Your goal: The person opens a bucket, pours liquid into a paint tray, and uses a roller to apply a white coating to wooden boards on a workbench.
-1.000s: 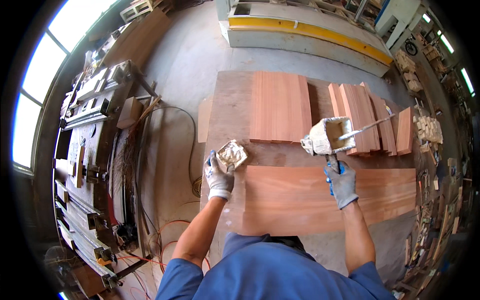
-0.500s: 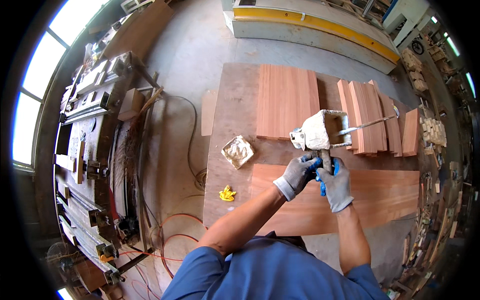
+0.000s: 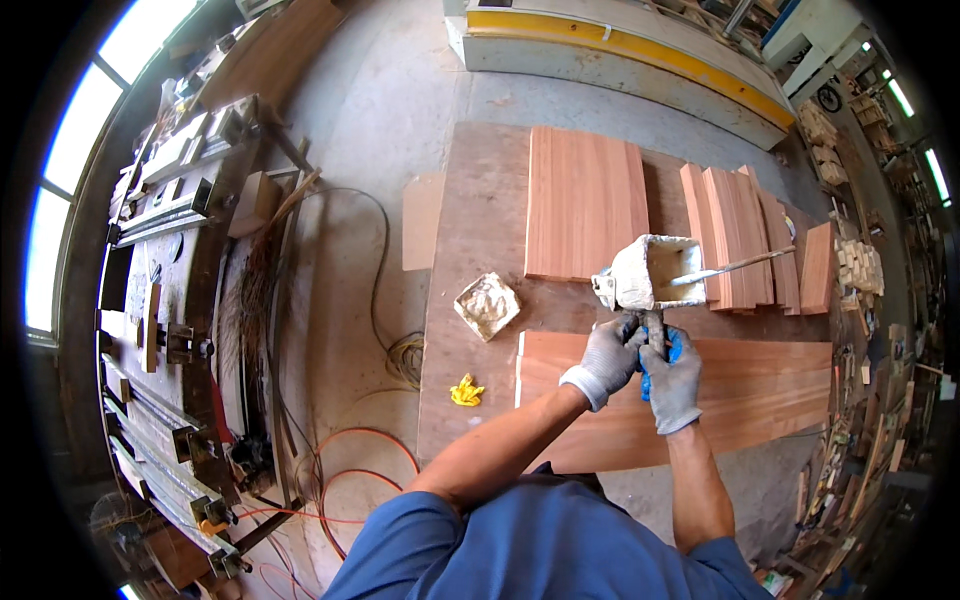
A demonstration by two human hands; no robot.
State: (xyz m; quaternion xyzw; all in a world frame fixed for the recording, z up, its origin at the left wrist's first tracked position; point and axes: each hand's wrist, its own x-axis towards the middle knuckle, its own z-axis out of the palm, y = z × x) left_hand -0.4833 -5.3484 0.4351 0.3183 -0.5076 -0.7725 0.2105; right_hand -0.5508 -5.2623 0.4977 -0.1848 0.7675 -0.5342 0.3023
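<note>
Both of my gloved hands are in front of me above a long reddish wooden board (image 3: 730, 400). My right hand (image 3: 672, 385), in a grey glove with blue on the fingers, is closed round the handle of a glue spreader (image 3: 632, 275). Its box-shaped hopper is crusted white, and a thin stick (image 3: 745, 262) rests in it, sticking out to the right. My left hand (image 3: 608, 358) has curled fingers at the same handle, just left of the right hand. Part of its grip is hidden. A thin pale strip runs along the board's left end.
On the brown table (image 3: 465, 220) lie a wide board (image 3: 585, 200), a row of narrower boards (image 3: 735, 235), a white-crusted square tray (image 3: 488, 306) and a crumpled yellow piece (image 3: 466, 390). A clamp-laden bench (image 3: 175, 270) stands left; an orange hose (image 3: 365, 432) loops on the floor.
The glue spreader has come slightly lower, nearer to me, with both hands still at its handle. The view has shifted a little, so the table's left things appear farther right.
</note>
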